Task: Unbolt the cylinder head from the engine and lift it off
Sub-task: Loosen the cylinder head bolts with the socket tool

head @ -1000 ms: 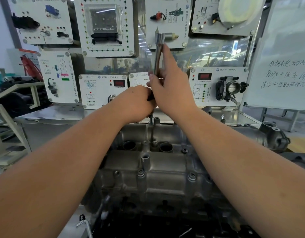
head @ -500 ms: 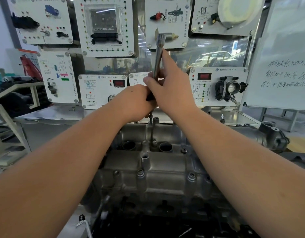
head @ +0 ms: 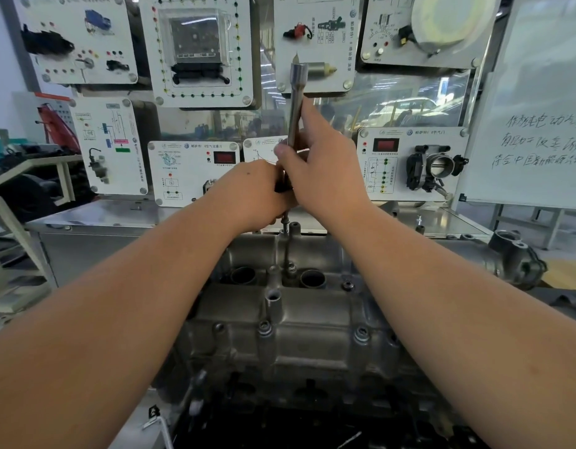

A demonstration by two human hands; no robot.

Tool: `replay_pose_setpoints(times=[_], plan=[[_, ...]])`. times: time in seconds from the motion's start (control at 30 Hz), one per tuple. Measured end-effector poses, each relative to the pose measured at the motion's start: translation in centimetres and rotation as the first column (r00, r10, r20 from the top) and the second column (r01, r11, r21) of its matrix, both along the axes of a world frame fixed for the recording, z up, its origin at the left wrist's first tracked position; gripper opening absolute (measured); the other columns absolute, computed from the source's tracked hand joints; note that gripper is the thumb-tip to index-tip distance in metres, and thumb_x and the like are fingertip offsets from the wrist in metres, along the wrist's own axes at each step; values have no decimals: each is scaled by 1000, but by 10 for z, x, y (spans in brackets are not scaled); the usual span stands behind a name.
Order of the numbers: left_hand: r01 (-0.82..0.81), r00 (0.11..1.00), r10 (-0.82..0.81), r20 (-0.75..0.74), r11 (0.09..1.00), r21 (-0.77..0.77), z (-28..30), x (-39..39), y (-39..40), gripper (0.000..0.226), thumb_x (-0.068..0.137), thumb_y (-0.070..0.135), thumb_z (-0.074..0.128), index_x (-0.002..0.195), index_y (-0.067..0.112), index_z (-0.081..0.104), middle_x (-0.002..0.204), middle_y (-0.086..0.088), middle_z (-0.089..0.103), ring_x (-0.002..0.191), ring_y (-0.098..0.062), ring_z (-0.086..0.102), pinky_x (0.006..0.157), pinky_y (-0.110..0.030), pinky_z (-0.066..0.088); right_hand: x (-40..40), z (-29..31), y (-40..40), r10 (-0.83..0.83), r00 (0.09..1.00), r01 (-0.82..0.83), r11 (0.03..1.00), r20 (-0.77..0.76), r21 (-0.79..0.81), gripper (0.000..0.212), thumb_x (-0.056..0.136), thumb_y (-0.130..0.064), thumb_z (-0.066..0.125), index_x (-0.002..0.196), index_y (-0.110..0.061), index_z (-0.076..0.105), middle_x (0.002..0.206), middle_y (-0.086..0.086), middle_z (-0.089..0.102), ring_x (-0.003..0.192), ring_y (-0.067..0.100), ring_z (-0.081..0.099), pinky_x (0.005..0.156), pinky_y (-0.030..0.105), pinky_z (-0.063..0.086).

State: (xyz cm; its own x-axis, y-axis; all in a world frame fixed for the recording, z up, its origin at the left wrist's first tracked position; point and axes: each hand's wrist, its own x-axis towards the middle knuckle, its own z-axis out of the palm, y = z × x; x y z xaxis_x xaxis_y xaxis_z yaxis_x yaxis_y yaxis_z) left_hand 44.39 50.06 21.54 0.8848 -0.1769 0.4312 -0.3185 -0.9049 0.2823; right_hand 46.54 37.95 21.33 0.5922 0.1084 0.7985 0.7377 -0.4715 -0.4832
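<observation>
While both hands' fingers [head: 312,124] clamp the upright extension bar [head: 294,105], the cylinder head [head: 280,319] lies below.

Two bare forearms, no sleeves, no gloves; left hand [head: 251,192] and right hand [head: 325,176] without rings

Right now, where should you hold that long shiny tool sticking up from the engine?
Grip the socket extension bar around its bare round shaft, coming in from the side, as the right hand does. It stands nearly upright, so fingers wrap it easily; the left hand steadies the lower part.
</observation>
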Motion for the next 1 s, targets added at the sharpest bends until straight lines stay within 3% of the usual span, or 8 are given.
replay_pose_setpoints(times=[0.1, 0.2, 0.27, 0.4, 0.6, 0.8, 0.93, 1.0], plan=[[22, 1000, -22, 19, 1000, 3, -2, 0, 1, 22, 96, 21, 49, 74, 26, 52, 80, -6, 68, 71, -19, 61, 63, -29, 46, 0, 1, 1, -10, 999, 8, 999, -34, -50, 67, 102, -18, 52, 161, -23, 19, 93, 4, 72, 81, 18, 68, 78, 36, 57], [28, 999, -28, 18, 1000, 10, -2, 0, 0, 17, 97, 18, 49, 85, 17, 61, 87, -10, 72, 74, -21, 64, 69, -32, 50, -3, -1, 2, -20, 1000, 20, 998, -15, -54, 80, 103, -18, 51, 162, -25, -3, 92, 9, 73, 77, 21, 69, 75, 40, 59], [15, 1000, -15, 25, 1000, 16, -1, -1, 0, 22, 97, 20, 50, 78, 17, 62, 83, -11, 74, 76, -24, 68, 74, -38, 55, -4, -2, 1, -22, 1000, 21, 999, -8, -26, 82, 100, -22, 58, 162, -28, 4, 95, 8, 73, 79, 18, 69, 77, 36, 58], [15, 1000, -15, 26, 1000, -1, 0, -1, 1, 22, 94, 21, 52, 77, 14, 64, 78, -10, 74, 76, -26, 71, 77, -44, 57, -3, -1, 1, -31, 999, 32, 999, 11, -40, 66, 98, -21, 61, 157, -26, 30, 87, -1, 69, 73, 13, 63, 74, 30, 55], [36, 999, -36, -12, 999, 5, -2, 1, 1, 20, 98, 18, 47, 84, 16, 61, 87, -11, 73, 83, -27, 68, 80, -44, 55, 0, 2, 1, -48, 998, 45, 998, -44, -54, 62, 102, -18, 51, 157, -20, 24, 80, 5, 67, 71, 20, 66, 72, 42, 58], [37, 999, -37, 7, 999, -10, -1, 1, 1, 24, 98, 26, 50, 82, 17, 64, 78, -9, 75, 73, -24, 73, 74, -42, 59, 2, 0, -1, -82, 996, 82, 997, -18, -2, 52, 99, -24, 61, 146, -12, 43, 93, 0, 68, 83, 15, 65, 66, 17, 49], [36, 999, -36, 15, 999, -3, -2, -1, 0, 24, 99, 23, 48, 78, 21, 60, 84, -9, 72, 78, -24, 66, 73, -32, 50, 4, 2, 0, -20, 999, 19, 999, -44, -25, 54, 101, -18, 54, 152, -13, 35, 92, 3, 70, 85, 17, 68, 80, 38, 57], [34, 999, -34, -12, 999, -5, -2, -3, -1, 23, 99, 19, 47, 89, 12, 67, 90, -12, 73, 84, -27, 66, 78, -40, 53, 2, 1, 0, 7, 998, -10, 999, -67, -41, 63, 101, -17, 52, 158, -20, 25, 96, 4, 72, 88, 19, 70, 82, 42, 58]])
